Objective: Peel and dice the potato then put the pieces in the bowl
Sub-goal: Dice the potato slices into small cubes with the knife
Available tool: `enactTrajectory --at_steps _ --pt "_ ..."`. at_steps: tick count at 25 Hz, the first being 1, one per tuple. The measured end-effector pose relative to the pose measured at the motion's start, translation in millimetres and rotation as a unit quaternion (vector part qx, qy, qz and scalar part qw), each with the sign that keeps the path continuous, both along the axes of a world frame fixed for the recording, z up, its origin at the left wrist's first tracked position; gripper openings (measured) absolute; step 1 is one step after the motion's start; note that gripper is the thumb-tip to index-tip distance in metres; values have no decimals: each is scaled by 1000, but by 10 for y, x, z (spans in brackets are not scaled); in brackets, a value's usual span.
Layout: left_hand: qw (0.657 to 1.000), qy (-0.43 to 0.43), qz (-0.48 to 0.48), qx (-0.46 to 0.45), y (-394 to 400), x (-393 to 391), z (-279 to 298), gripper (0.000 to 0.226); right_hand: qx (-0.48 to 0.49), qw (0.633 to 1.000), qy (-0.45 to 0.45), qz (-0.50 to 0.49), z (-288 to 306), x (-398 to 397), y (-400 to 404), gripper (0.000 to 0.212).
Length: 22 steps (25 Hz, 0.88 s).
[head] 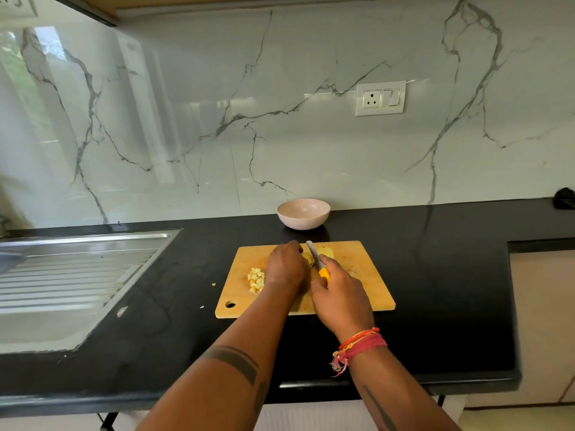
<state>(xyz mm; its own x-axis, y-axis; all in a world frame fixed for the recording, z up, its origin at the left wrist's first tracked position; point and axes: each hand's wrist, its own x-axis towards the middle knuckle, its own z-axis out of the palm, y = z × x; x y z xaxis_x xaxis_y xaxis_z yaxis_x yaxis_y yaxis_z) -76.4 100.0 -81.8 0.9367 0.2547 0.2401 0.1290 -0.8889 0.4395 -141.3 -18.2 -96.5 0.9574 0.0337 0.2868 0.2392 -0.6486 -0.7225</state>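
The left hand [287,266] is curling its fingers over the potato [323,253] on the cutting board [357,275], while the right hand [340,298] is gripping the knife [317,262] just beside them. Keeping those fingertips tucked back looks wise. Diced pieces [256,279] are lying left of the fingers; the bowl [303,213] is waiting beyond on the counter [186,306].

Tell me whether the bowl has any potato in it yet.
Empty, as far as shows: the bowl has a bare pale inside, and the diced pieces sit on the cutting board.
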Motion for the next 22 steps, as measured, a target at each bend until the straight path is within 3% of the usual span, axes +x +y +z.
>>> enactTrajectory --at_steps 6,10,14,19,22 --pt "990 -50 33 -130 47 -137 61 28 -5 1000 -19 -7 5 -40 15 52" --pt "987 -42 17 -154 72 -371 59 28 -55 998 -36 -2 -2 -137 27 54" --pt "995 -45 9 -91 95 -626 -110 23 -100 995 -27 7 -71 -329 31 53" --pt "995 23 -93 17 142 -692 -188 47 -111 993 -26 -7 -110 -481 -38 55" --pt "992 30 -112 46 177 -673 -206 41 -126 992 -29 -9 -120 -496 -35 55"
